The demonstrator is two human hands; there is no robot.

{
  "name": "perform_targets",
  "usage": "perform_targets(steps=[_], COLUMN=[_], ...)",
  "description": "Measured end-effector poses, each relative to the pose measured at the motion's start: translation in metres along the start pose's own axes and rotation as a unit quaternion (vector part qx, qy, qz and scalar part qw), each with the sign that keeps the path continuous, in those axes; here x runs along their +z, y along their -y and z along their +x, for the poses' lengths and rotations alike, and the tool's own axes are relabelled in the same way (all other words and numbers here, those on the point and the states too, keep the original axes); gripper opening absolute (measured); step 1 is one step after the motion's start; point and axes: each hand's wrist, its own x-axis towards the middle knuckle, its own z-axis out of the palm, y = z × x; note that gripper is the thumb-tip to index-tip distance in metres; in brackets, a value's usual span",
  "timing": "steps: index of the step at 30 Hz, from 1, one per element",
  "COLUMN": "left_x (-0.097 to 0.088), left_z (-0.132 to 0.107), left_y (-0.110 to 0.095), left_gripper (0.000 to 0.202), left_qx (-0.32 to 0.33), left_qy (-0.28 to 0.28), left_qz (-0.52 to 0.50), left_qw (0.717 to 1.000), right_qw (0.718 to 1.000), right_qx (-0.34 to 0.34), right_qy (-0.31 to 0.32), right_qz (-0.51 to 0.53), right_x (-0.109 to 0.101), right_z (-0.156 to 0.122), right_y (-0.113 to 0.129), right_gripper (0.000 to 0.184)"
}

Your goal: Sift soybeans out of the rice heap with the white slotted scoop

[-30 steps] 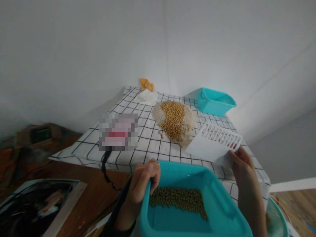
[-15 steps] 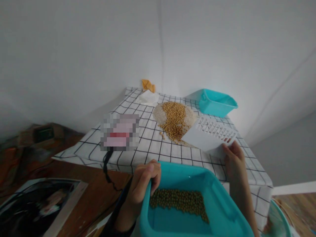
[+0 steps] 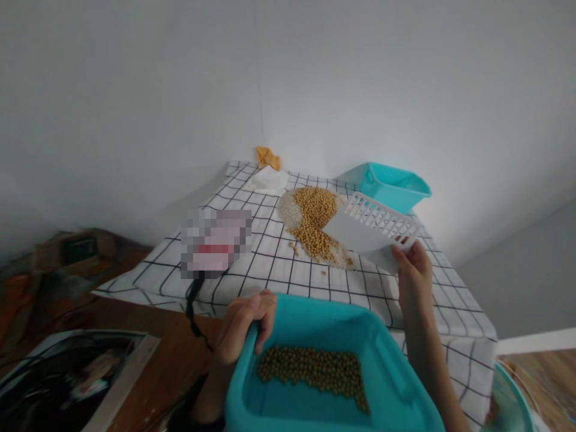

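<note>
Turquoise tub before the front edge of the counter: our left fingers grip its rim. Our right fingers pinch a white slotted scraper at the soybeans mid-counter; we seem mid-scoop, needing a level lift next.

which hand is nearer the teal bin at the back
Right: the right hand is in front of the back bin, holding the white slotted piece; the left hand, farther off, grips the front bin.

Dim, grey light; soft shadow on the wall left of the far bin; lower left dark, blurred; pixelation masks a patch left of centre.
</note>
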Motion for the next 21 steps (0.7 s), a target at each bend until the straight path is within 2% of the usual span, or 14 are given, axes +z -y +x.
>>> perform_targets(steps=[3, 6, 11, 17, 21], left_x=[-0.002, -0.004, -0.002, -0.004, -0.007], left_z=[0.000, 0.000, -0.002, -0.003, -0.003], left_y=[-0.002, -0.002, 0.000, -0.001, -0.002], left_gripper=[0.067, 0.067, 0.067, 0.067, 0.068], left_qx=[-0.009, -0.007, -0.003, 0.017, 0.005], left_qy=[-0.001, 0.028, -0.007, -0.003, 0.028], left_qz=[0.003, 0.001, -0.008, -0.026, -0.019], left_qw=[1.000, 1.000, 1.000, 1.000, 0.999], right_qw=[0.999, 0.999, 0.998, 0.998, 0.999], right_qx=[0.003, 0.007, 0.018, 0.024, 0.024], right_qy=[0.030, 0.044, 0.057, 0.052, 0.048], right_qz=[-0.013, -0.017, -0.022, 0.001, -0.010], right_x=[0.016, 0.021, 0.014, 0.006, 0.002], right_z=[0.004, 0.003, -0.002, -0.007, -0.013], right_y=[0.000, 0.001, 0.002, -0.001, 0.000], right_gripper=[0.025, 0.023, 0.025, 0.028, 0.028])
